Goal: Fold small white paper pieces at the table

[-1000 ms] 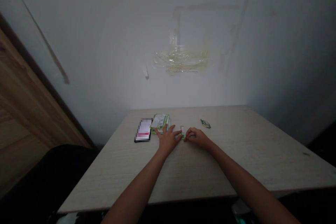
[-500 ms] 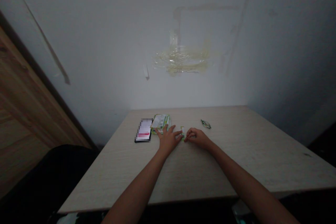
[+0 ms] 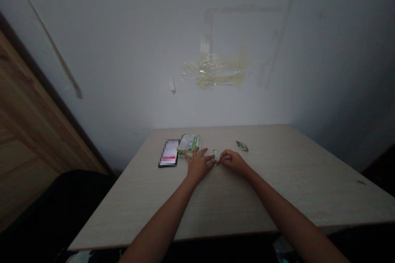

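A small white-and-green strip (image 3: 215,153), perhaps a piece of packaging, lies on the table between my hands. My left hand (image 3: 198,165) rests on the tabletop with fingers spread, its fingertips at the strip's left edge. On the other side, my right hand (image 3: 231,160) has thumb and fingers pinched together at the strip's lower right edge; whether it grips anything is too small to make out. Just beyond my left fingers sits a green-and-white packet pile (image 3: 189,143), partly covered by those fingers.
A phone (image 3: 169,153) with a lit, blurred screen lies left of the packets. Farther right is a small crumpled green wrapper (image 3: 242,146). The pale wooden table (image 3: 277,152) meets a wall (image 3: 129,70) bearing old tape (image 3: 216,72). A dark chair-like shape (image 3: 61,209) stands at left.
My right fingertips have shifted slightly left, closer to the strip. My left fingers have drawn back a little from the packets. The other objects stay in place.
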A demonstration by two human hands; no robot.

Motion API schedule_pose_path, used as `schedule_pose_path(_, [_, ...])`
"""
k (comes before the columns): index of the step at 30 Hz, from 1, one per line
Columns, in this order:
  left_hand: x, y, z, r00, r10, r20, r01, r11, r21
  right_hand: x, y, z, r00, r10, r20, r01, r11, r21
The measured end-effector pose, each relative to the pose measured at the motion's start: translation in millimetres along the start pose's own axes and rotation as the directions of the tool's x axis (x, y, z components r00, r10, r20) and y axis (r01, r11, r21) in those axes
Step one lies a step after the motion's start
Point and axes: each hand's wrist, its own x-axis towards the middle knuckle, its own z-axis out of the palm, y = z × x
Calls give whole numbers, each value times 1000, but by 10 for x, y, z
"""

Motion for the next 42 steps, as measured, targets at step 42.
schedule_pose_path(42, [-27, -31, -29, 992, 51, 118, -38, 993, -116, 124, 80, 40, 975, -73, -208, 12, 960, -280])
